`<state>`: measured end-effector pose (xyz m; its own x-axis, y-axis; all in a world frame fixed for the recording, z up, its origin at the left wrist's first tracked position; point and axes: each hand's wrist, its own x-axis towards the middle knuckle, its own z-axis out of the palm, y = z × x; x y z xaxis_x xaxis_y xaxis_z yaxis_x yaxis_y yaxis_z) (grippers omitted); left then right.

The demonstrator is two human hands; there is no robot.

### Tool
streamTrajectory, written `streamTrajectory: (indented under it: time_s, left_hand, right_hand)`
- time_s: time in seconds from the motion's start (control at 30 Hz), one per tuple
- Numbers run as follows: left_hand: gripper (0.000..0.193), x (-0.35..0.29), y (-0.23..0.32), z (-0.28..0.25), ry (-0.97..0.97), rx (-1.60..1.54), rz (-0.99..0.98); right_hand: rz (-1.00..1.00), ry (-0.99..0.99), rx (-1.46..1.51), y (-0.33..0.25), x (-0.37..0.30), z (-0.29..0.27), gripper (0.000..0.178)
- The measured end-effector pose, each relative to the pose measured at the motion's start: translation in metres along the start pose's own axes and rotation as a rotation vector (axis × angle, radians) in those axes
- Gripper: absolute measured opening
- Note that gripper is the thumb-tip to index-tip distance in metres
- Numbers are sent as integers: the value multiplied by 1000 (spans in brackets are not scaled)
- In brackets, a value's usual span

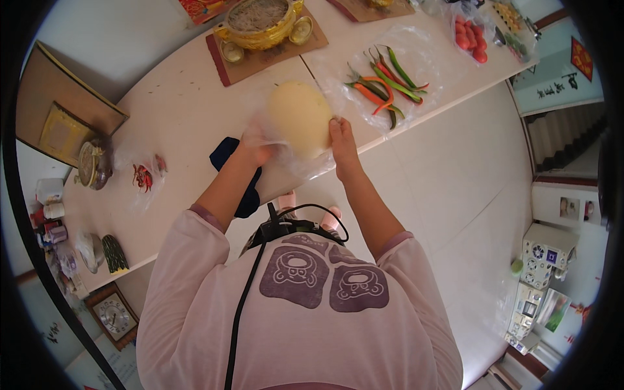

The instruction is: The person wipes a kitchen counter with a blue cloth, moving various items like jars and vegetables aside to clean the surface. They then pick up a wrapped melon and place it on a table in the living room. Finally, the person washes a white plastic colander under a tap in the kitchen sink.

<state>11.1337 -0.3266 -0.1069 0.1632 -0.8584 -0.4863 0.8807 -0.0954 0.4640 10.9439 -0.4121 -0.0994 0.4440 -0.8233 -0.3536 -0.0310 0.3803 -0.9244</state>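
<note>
A round pale-yellow melon (299, 116) is held up in front of me at the table's near edge, partly wrapped in a clear plastic bag (304, 168). My left hand (261, 140) is at the melon's left side with the film over it; its fingers are blurred but look closed on the bag. At the melon's right side, my right hand (343, 142) pinches the bag's edge, thumb up against the melon. Beneath my left forearm lies a dark blue cloth (224, 152) at the table edge.
Green and red chili peppers (390, 81) lie on plastic film to the right, tomatoes (469, 40) in a bag beyond. A golden pot (259, 26) stands at the back. Dried red chilies (142, 177) and a dark striped squash (114, 254) are at left.
</note>
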Motion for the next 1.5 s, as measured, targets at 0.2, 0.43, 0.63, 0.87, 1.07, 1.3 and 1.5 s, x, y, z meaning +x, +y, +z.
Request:
streamTrajectory:
  time_s: [0.2, 0.43, 0.63, 0.87, 1.07, 1.3, 1.5]
  left_hand:
    - [36, -4, -9, 4, 47, -73, 36]
    - [48, -7, 5, 2, 0, -66, -23]
    - [55, -16, 0, 6, -225, -118, 33]
    - [59, -41, 15, 23, -180, -269, -19]
    - [59, -41, 9, 59, -377, -243, -103]
    - [59, -32, -57, 123, -556, -176, -269]
    - [54, -49, -129, 195, -639, 33, -231]
  right_hand:
    - [-136, -29, -133, 4, -13, 13, 62]
    - [-355, 84, -423, 14, -23, 20, 53]
    - [-525, 89, -560, 5, -47, 27, 50]
    - [-299, -120, -139, -49, -72, 12, 50]
    - [-40, 61, 440, -60, -73, -14, 62]
    - [-297, -24, 651, -62, -133, -75, 67]
    - [-319, 409, 740, -51, -195, -191, 55]
